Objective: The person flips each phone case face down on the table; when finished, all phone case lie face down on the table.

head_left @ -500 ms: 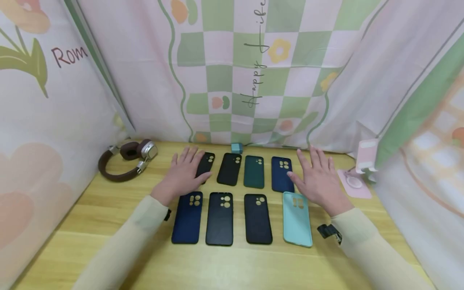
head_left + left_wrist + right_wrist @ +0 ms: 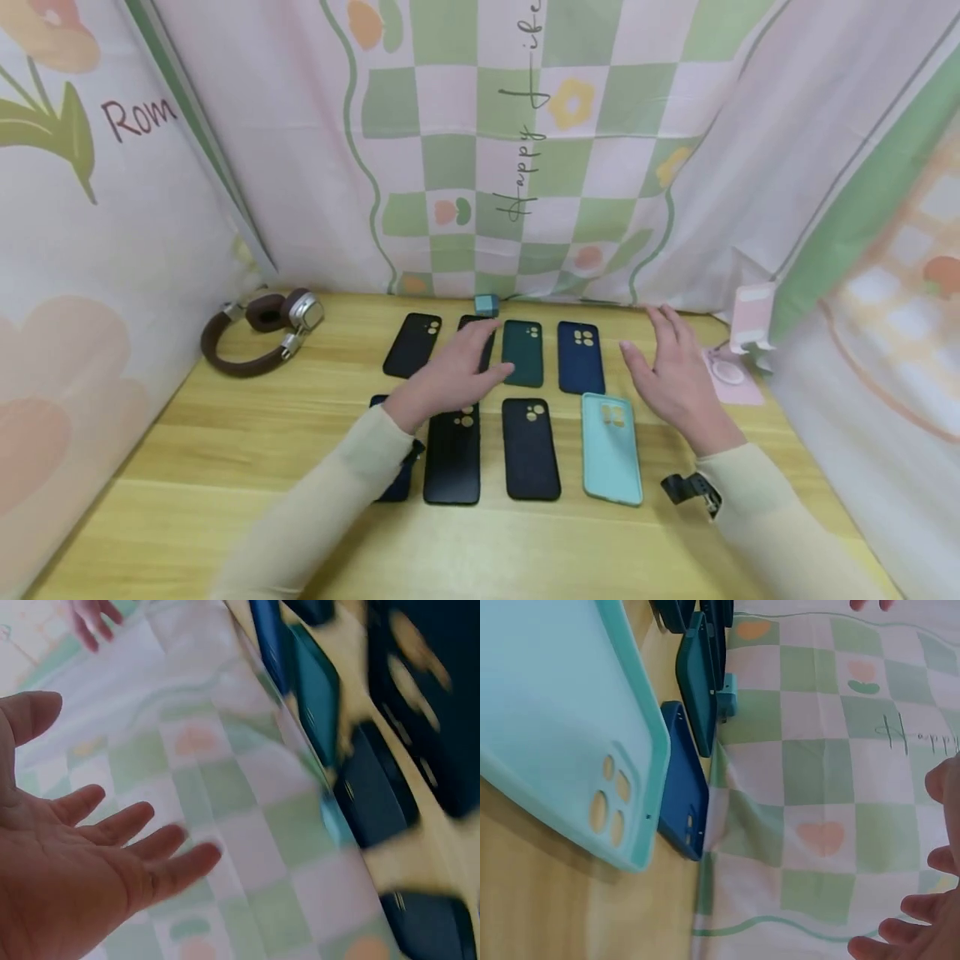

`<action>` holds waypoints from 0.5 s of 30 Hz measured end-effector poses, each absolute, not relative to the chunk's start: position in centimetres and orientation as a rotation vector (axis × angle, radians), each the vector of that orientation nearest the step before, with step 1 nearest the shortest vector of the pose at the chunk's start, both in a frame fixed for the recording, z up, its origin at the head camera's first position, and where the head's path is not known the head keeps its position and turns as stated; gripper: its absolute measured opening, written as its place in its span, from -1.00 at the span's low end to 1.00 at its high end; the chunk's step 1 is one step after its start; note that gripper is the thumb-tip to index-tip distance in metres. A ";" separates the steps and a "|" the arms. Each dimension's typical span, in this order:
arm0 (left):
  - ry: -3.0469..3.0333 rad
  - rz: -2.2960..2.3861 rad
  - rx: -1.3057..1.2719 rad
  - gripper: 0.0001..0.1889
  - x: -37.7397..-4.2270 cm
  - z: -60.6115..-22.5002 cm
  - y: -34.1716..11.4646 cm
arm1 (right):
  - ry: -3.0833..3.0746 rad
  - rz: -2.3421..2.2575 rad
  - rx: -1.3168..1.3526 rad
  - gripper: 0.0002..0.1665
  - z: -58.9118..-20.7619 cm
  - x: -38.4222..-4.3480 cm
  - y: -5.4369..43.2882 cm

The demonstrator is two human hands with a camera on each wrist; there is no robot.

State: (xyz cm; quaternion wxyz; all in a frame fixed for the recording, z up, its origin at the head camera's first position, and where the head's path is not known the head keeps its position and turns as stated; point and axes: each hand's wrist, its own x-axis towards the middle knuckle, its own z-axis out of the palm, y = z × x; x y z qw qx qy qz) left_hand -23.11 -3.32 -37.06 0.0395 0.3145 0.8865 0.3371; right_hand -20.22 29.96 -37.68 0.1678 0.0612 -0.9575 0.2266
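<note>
Two rows of phone cases lie on the wooden table. In the back row are a black case (image 2: 411,346), a second black case (image 2: 486,357) partly covered, a dark green case (image 2: 522,353) and a blue case (image 2: 581,358). The front row has a dark blue case (image 2: 397,483) partly behind my left sleeve, a black case (image 2: 452,462), another black case (image 2: 531,454) and a turquoise case (image 2: 611,458). My left hand (image 2: 453,375), fingers extended, hovers over the second column and holds nothing. To the right of the turquoise case, my right hand (image 2: 678,379) is raised, also holding nothing.
Brown headphones (image 2: 258,333) lie at the back left. A small blue block (image 2: 486,305) sits against the printed curtain (image 2: 510,167) behind the back row. At the right stands a pink phone stand (image 2: 752,317). Curtains enclose both sides.
My left hand has moved right, from the first column to the second, uncovering the leftmost back case. My right hand has shifted slightly right and turned more edge-on, its fingers closer together.
</note>
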 end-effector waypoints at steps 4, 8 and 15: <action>2.616 1.150 0.907 -0.29 -22.4 -37.2 0.2 | -2.708 0.773 0.153 -0.13 -38.2 -20.0 30.4; 2.548 1.216 0.828 -0.33 -21.4 -38.0 4.1 | -2.709 0.948 0.079 -0.14 -38.9 -19.4 31.2; 2.457 1.174 0.635 -0.37 -20.0 -39.8 8.6 | -2.748 1.338 -0.044 -0.04 -40.3 -17.6 32.1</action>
